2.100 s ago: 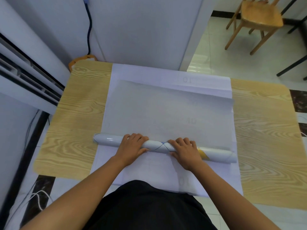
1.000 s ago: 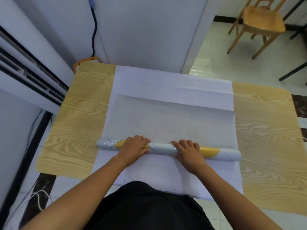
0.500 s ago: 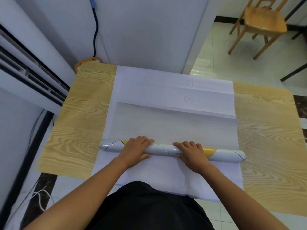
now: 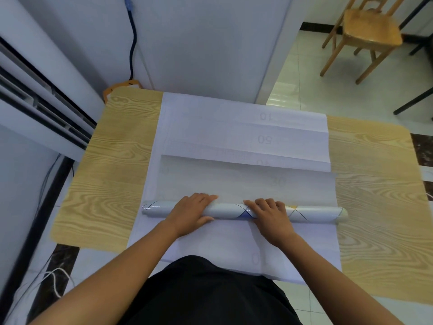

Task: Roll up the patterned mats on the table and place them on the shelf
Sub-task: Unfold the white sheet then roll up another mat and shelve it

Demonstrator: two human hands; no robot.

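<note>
Mat roll (image 4: 225, 211) farther up wood-grain table (image 4: 112, 179), white wall (image 4: 199, 43), wooden chair (image 4: 370, 31)

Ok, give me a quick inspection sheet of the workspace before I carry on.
Surface: wooden table, white numbered sheet spread across its middle.
Job's things: mat roll lies crosswise on the sheet; unrolled part lies flat beyond it.
Clutter: orange object behind the table's far left corner.
Hands: left hand and right hand hold the mat roll, fingers curved over it.
Cables: black cable down the wall; white cable on the floor, left.
Surroundings: wooden chair far right.
</note>
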